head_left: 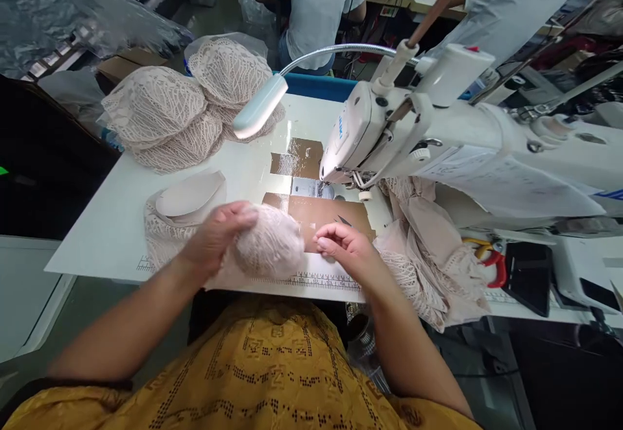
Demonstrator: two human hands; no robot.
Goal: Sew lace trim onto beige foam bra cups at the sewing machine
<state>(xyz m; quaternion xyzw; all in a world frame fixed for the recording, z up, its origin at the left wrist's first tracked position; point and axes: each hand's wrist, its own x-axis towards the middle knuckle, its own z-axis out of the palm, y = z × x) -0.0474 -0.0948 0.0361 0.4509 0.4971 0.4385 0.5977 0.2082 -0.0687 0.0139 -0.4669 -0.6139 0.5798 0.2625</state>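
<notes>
Pale lace (270, 246) is gripped in the left hand (219, 235), seemingly being positioned, and the next move likely calls for steadying by the right hand (349, 250), pinched narrow, perhaps holding nothing; I cannot tell.

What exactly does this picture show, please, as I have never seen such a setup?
This picture comes from a head-worn camera looking forward and down. The wearer's bare left hand holds a pale lacy piece; the bare right hand is pinched, though whether it grips anything is unclear. On the white table stands a sewing machine, with a lamp near its needle end. Piled lacy pieces lie at the far left; more lacy fabric lies right of the hands.
</notes>
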